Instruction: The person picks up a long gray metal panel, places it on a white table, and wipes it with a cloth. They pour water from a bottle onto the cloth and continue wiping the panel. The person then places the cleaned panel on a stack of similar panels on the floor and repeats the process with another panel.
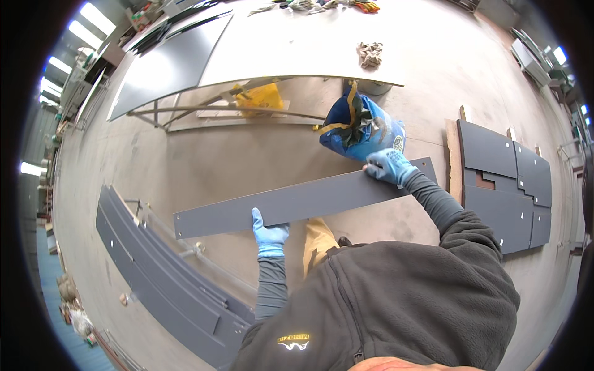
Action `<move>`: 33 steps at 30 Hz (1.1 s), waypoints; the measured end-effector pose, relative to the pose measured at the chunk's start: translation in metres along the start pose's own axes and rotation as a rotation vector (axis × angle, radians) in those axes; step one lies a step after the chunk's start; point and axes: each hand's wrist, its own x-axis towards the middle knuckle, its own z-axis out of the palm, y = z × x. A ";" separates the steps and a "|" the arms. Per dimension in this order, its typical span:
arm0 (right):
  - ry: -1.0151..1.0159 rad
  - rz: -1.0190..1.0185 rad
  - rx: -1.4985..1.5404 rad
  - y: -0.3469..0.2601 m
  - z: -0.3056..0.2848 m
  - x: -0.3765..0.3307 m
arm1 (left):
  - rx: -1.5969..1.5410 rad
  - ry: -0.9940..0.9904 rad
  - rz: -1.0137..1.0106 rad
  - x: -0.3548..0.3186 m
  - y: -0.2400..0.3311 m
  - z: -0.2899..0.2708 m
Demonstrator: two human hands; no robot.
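A long, narrow dark grey panel is held across in front of me, its right end tilted farther away than its left. Small holes show near its ends. My left hand, in a light blue glove, grips the near edge left of the middle, thumb on top and fingers hidden underneath. Close to the right end, my right hand, gloved the same, is closed over the far edge. Its fingertips are partly hidden. Just beyond that hand stands a blue bag with a yellow band around its mouth and dark material inside.
A white-topped table stands ahead, bearing a crumpled glove and a large grey sheet. Yellow plastic lies beneath it. Dark panels are stacked on a rack at left. More grey panels lie on wooden supports at right.
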 end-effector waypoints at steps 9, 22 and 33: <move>0.653 0.233 -0.036 0.101 -0.106 0.217 | -0.025 -0.028 -0.115 0.205 0.038 0.136; 0.071 0.965 -0.308 0.307 -0.127 0.455 | 0.083 -0.027 -0.120 0.387 0.028 0.296; 0.672 0.734 0.676 0.422 -0.241 0.510 | -0.036 0.071 -0.137 0.504 -0.010 0.366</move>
